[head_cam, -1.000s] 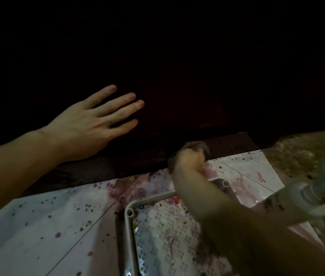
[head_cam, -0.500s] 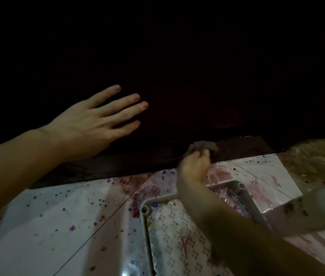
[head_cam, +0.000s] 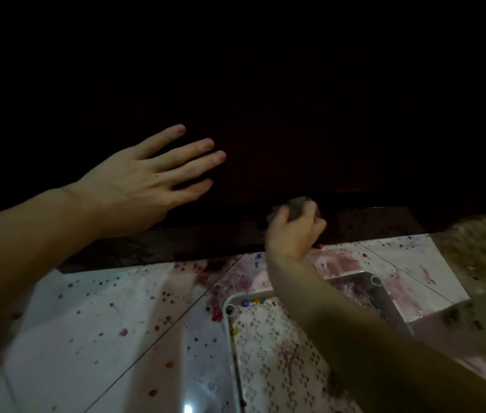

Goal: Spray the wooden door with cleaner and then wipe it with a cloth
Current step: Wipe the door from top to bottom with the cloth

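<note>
The wooden door [head_cam: 295, 99] fills the upper view, very dark, with its bottom rail just above the floor. My left hand [head_cam: 140, 186] lies flat against the door's lower left, fingers straight and spread. My right hand [head_cam: 293, 231] grips a bunched grey cloth [head_cam: 299, 205] and holds it against the door's bottom edge, right of centre. A pale spray bottle [head_cam: 480, 323] lies blurred at the right edge, on the floor side of my right arm.
A white tiled floor [head_cam: 101, 323] speckled with coloured spots runs below the door. A grey perforated tray [head_cam: 268, 353] sits on it under my right forearm. A dark threshold strip [head_cam: 176, 242] lies along the door's foot. Rough brownish ground [head_cam: 480, 242] shows at right.
My right hand with the cloth has moved to the right along the door's bottom edge. My left hand stays flat on the door. The view has shifted, pushing the spray bottle toward the right edge.
</note>
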The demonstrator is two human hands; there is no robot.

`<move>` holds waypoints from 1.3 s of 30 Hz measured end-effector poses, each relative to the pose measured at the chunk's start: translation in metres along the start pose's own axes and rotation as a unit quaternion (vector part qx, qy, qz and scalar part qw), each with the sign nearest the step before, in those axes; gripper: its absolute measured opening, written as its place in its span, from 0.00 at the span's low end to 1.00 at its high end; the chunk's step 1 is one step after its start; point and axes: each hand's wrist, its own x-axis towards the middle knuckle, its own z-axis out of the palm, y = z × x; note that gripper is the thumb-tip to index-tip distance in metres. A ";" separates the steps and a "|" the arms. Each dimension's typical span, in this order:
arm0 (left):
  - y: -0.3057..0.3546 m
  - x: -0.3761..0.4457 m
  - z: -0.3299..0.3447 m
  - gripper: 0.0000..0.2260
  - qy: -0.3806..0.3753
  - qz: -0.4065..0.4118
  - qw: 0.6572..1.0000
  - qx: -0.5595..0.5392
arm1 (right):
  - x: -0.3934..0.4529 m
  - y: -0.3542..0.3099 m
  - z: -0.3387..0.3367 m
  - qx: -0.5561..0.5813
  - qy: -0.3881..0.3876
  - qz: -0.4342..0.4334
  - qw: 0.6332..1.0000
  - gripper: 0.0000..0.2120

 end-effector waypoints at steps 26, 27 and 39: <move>-0.020 -0.096 -0.001 0.31 -0.049 -0.057 0.997 0.021 | -0.054 0.008 0.036 -0.060 -0.053 -0.053 0.995 0.14; -0.020 -0.099 0.000 0.31 -0.049 -0.059 0.997 0.017 | -0.069 0.006 0.042 -0.066 -0.100 -0.066 0.991 0.12; -0.025 -0.114 0.000 0.32 -0.051 -0.065 0.997 0.007 | -0.037 0.025 0.022 -0.079 -0.038 -0.021 0.996 0.18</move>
